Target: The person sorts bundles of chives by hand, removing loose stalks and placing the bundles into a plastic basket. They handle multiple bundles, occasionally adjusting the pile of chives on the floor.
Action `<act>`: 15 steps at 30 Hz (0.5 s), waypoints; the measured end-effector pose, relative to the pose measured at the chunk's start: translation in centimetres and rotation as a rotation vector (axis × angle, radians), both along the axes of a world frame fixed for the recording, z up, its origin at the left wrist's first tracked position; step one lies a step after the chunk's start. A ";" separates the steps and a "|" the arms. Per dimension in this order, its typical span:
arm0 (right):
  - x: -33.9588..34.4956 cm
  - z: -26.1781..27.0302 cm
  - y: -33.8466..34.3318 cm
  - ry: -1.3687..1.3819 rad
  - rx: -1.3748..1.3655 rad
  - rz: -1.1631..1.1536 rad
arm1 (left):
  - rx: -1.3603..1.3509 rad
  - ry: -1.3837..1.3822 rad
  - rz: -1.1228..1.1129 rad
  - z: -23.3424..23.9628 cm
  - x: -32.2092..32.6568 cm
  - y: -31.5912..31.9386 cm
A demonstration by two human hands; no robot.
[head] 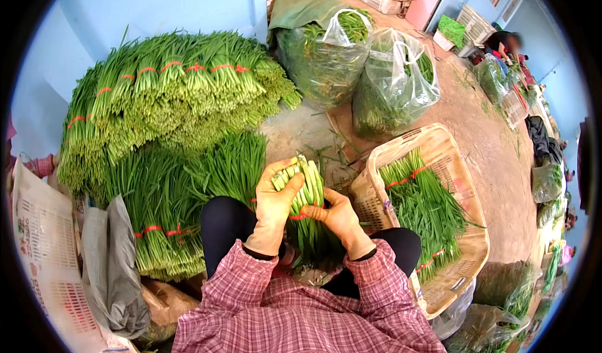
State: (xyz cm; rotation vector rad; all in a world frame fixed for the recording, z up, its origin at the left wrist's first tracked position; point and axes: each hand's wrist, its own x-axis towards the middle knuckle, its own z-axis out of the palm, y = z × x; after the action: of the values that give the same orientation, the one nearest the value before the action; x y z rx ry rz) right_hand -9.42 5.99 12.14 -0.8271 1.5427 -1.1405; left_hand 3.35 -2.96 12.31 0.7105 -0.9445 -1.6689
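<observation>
Between my knees a bunch of green leafy stems (308, 181), like garlic chives, is held with its pale cut ends up and its dark leaves hanging down. My left hand (277, 197), in a light rubber glove, grips the bunch near the cut ends from the left. My right hand (339, 215), gloved too, holds it lower down at the right, with the thumb and fingers at a red tie (298, 217) around the stems. Whether the tie is fastened cannot be told. More bunches with red ties (178, 232) lie beside my left knee.
A large stack of tied bunches (188, 89) stands by the blue wall. At my right is a plastic crate (475, 254) holding bunches. Filled plastic bags (324, 70) stand ahead. A grey sheet (113, 268) and white crate (47, 240) are at left. A person (505, 44) sits far right.
</observation>
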 end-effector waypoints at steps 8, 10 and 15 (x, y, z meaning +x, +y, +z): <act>-0.4 -0.9 0.6 -0.033 -0.031 -0.007 | 0.055 -0.141 -0.057 1.3 -0.2 -0.9; -0.5 -1.1 0.7 -0.048 -0.100 0.001 | 0.098 -0.099 -0.121 1.5 -0.4 -1.9; -0.3 -1.1 -0.4 0.014 -0.145 -0.112 | -0.036 0.456 -0.316 2.7 2.6 -2.6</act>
State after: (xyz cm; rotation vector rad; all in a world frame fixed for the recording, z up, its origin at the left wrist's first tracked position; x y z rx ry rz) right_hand -9.69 5.56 11.03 -0.8550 1.5476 -1.3438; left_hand 5.97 -5.59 14.99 0.1399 -0.7788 -1.9722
